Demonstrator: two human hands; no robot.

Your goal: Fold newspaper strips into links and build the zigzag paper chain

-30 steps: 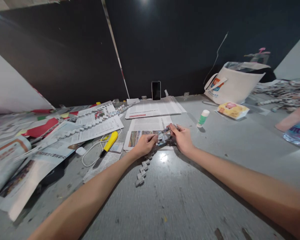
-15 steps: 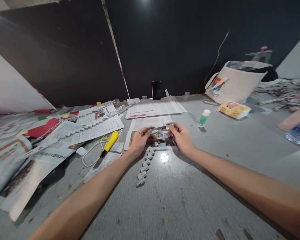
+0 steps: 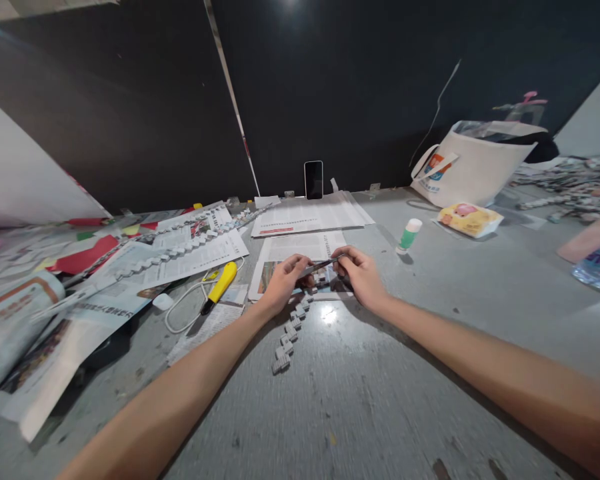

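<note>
I see both hands pinching one narrow paper strip (image 3: pixel 321 267) between them. My left hand (image 3: pixel 283 283) grips its left end with thumb and fingers closed tight, and my right hand (image 3: pixel 363 275) grips the right end the same way, so the strip runs nearly level from one hand to the other, just above the table (image 3: pixel 360 387). From under the strip a folded paper chain (image 3: pixel 291 331) trails toward me across the bare grey tabletop, its zigzag links lying flat; I cannot tell exactly where the strip joins the chain, since my fingers cover that spot.

Right beneath my hands lies a newspaper sheet (image 3: pixel 300 248) with a colour photo at its near left corner. Beyond it sits a flat stack of papers (image 3: pixel 310 215), and behind that a phone (image 3: pixel 313 180) stands upright against the dark wall.

To the left of my left hand lies a yellow-handled knife (image 3: pixel 220 285), touching a looped white cable (image 3: pixel 183 310). Farther left, more newspaper (image 3: pixel 180 257) is spread out with another long paper chain (image 3: pixel 175 253) across it, and red paper (image 3: pixel 87 257) beside it.

To the right of my right hand stands a glue stick (image 3: pixel 409 235), tilted, well apart from my fingers. Past it lies a yellow packet (image 3: pixel 467 220), and behind that a white tote bag (image 3: pixel 473 167).
</note>
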